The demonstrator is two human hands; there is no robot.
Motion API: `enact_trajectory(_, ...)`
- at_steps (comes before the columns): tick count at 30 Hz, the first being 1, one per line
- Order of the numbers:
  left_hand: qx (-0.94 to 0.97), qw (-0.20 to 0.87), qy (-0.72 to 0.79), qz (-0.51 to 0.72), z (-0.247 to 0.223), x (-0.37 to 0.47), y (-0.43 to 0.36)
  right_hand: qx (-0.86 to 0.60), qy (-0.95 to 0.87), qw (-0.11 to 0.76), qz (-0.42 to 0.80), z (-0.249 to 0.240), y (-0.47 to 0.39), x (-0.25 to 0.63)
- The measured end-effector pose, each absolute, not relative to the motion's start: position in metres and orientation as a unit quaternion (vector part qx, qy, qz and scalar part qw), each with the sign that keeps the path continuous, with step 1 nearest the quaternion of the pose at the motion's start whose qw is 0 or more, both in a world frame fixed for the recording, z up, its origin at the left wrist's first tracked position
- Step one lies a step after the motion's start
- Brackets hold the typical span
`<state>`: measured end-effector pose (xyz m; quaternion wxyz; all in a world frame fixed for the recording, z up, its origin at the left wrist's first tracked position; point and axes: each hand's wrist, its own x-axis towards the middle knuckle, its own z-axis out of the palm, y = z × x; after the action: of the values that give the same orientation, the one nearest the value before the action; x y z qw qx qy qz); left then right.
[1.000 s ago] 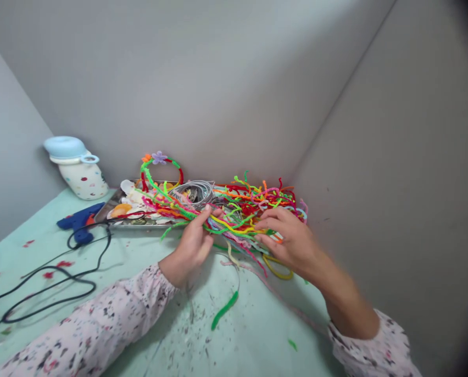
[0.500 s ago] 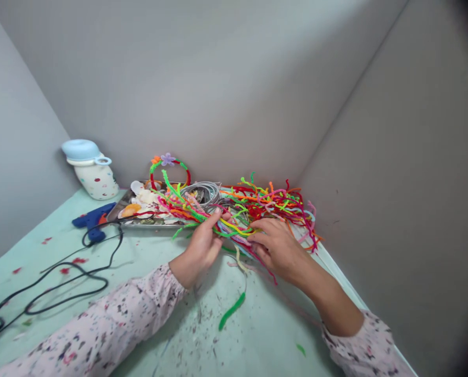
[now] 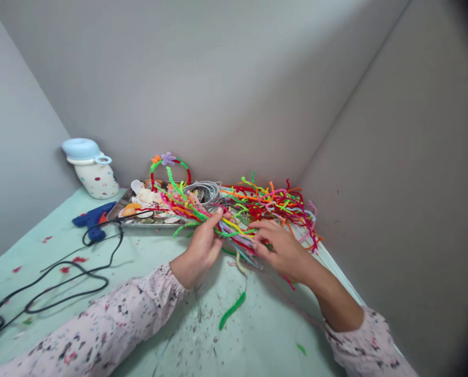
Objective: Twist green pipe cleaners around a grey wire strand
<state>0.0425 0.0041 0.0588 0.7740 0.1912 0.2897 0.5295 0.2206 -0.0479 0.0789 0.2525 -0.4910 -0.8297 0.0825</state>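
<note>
My left hand (image 3: 205, 242) is closed round the middle of a bundle of multicoloured pipe cleaners (image 3: 187, 208). Their fuzzy ends fan out up and to the left, over the metal tray (image 3: 151, 226). My right hand (image 3: 279, 246) is at the bundle's right end, its fingers bent and pinched on some of the pipe cleaners; the exact ones are partly hidden. A magenta end sticks out below my right palm. Behind both hands lies a larger loose heap of pipe cleaners (image 3: 285, 201).
The tray holds white shells (image 3: 145, 196) and a coil of silvery wire (image 3: 204, 191). A pipe-cleaner ring with flowers (image 3: 168, 158) leans at the wall. To the left are a blue glue gun (image 3: 95, 220), its black cable (image 3: 106, 280) and a lidded bottle (image 3: 96, 175). A green piece (image 3: 232, 311) lies in front.
My right hand has shifted slightly to the right, and the magenta end below it has moved right too. My left hand keeps its grip on the bundle, nearly still.
</note>
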Motion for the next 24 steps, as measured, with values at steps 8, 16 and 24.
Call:
enact_trajectory(8,0.195,0.772,0.273,0.539,0.057,0.042,0.006,-0.483,-0.826,0.282,0.072,0.071,-0.046,0.219)
enact_trajectory(16,0.186,0.759,0.288,0.553,0.054,0.044,0.007,-0.409,-0.863,0.276,-0.107,0.063,-0.048,0.207)
enact_trajectory(24,0.194,0.761,0.287,0.548,0.049,0.045,0.006,-0.424,-0.865,0.242,-0.115,0.058,-0.047,0.197)
